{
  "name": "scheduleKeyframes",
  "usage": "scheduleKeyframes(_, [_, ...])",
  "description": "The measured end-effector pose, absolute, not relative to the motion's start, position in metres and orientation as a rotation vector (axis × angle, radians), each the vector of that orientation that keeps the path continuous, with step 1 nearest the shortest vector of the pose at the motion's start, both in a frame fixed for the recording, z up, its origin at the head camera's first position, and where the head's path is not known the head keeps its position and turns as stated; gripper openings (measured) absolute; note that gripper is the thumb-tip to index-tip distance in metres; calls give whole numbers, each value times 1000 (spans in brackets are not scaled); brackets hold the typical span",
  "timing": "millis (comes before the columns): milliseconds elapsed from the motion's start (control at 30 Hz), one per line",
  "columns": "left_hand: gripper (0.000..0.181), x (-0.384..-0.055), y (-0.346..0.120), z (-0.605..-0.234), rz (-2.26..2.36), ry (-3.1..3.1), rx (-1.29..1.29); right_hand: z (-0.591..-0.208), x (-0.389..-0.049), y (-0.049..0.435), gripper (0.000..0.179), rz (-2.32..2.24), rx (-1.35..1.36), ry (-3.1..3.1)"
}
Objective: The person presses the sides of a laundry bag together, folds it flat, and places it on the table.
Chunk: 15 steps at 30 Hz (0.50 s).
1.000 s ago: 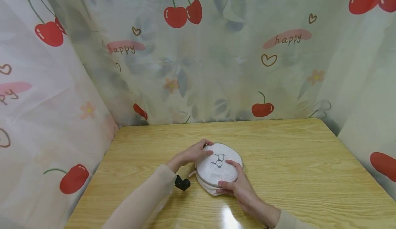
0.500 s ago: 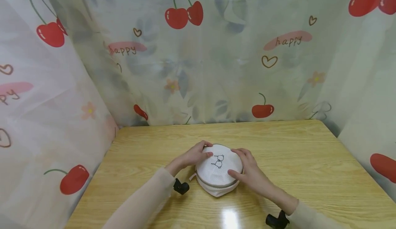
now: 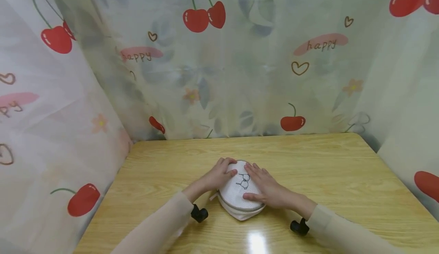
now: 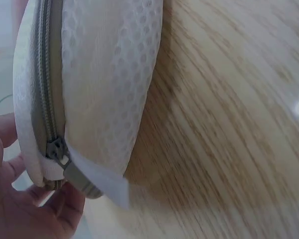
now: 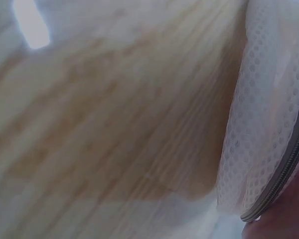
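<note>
A round white mesh laundry bag with a dark line drawing on its lid lies on the wooden table. My left hand grips its left edge, thumb on top and fingers round the rim. Close to those fingers, the left wrist view shows a grey zipper pull and a white fabric tab. My right hand rests on the right part of the lid with fingers extended, covering some of it. In the right wrist view, the mesh side and dark zipper run down beside that hand.
Wood-grain table surrounds the bag. A curtain printed with cherries stands behind and at both sides. Small black cameras hang at both wrists.
My right hand let go of the bag's front right edge, shifted to its right side, then moved inward to lie on the lid. The left hand keeps its grip.
</note>
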<state>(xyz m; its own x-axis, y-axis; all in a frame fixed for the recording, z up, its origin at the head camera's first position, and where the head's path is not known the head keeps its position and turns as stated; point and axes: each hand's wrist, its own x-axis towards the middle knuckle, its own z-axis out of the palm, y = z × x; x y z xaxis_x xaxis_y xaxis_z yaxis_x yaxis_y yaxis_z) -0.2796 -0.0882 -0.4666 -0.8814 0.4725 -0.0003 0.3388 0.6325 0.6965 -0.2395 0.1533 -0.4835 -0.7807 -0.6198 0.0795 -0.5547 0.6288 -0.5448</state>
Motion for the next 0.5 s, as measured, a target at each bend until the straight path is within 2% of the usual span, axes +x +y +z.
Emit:
scheduleKeyframes(133, [52,-266,-90,-464,826,2802,820,-489,-240,156,95,-837,-1017,2746])
scheduleKeyframes(267, [81,-253,-90,-464,515,2789,998,-489,-240,159,96,-855,-1043,2753])
scheduleKeyframes(367, [94,-248,-92,-465,367,2756,1030,-488,-242,162,92,-886,-1060,2683])
scheduleKeyframes(500, [102,-245,-97,-466,273,2749,1040,-491,-246,165,84,-920,-1083,2561])
